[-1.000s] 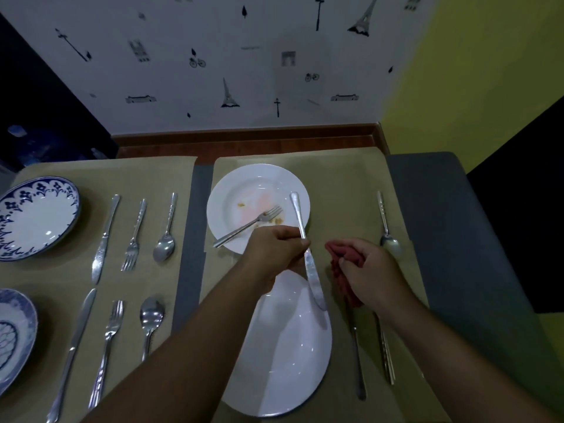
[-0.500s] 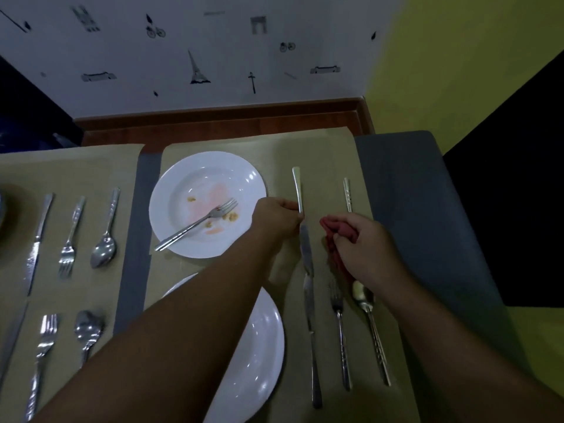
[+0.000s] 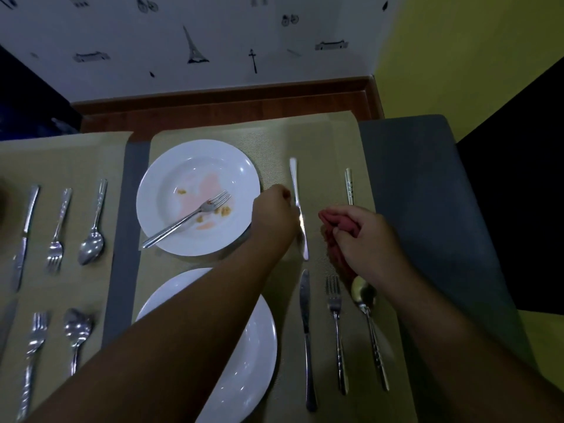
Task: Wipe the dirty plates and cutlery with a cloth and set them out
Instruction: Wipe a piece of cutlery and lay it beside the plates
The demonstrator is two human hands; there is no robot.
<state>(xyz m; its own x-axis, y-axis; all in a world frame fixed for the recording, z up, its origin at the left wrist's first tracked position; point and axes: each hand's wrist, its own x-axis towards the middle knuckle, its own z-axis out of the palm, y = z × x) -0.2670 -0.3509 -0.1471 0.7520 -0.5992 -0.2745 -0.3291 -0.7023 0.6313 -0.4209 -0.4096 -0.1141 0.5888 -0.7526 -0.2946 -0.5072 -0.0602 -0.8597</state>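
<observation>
— Where is the knife (image 3: 294, 178)?
— Just beside the dirty plate (image 3: 145, 196) rim; the left hand (image 3: 274, 215) pinches it.
— And the right hand (image 3: 366, 239)?
— It grips the red cloth (image 3: 332, 219); a narrow strip of bare placemat (image 3: 274, 148) lies between them.

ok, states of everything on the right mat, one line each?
far plate: dirty, crumbs and pink smear.
dirty fork: lying across far plate.
near plate: looks clean, partly behind arm.
far knife: left hand holds its middle, at the mat.
cloth: bunched in right hand's grip.
far spoon: on mat, bowl hidden.
near knife: laid out.
near fork: laid out.
near spoon: laid out.
</observation>
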